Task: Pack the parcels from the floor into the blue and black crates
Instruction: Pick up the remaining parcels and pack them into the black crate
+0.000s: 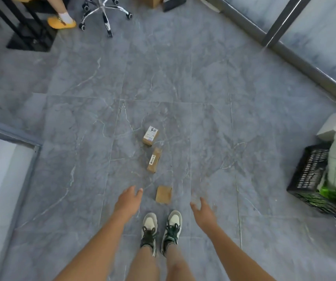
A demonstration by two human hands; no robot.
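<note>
Three brown parcels lie in a loose line on the grey tiled floor (pixel 203 82), running away from the person's shoes (pixel 161 230). The nearest parcel (pixel 164 194), plain and squarish, sits just ahead of the toes, between the two hands. The middle parcel (pixel 154 160) is a narrow box whose long axis runs away from the person, tipped slightly right, its white label along one side. The far parcel (pixel 151 135) lies beyond it, label up, long axis angled the same way.

By the look of it, at least these three parcels are left to pick up. The left hand (pixel 128 200) and right hand (pixel 202 212) both hang over the floor with fingers spread and relaxed, empty, flanking the nearest parcel without touching it.

A black crate (pixel 307 175) stands well apart at the right edge, holding a pale green object; no blue crate is in view. At the top, an office chair base (pixel 106 11) and someone's orange shoe (pixel 61 22).
</note>
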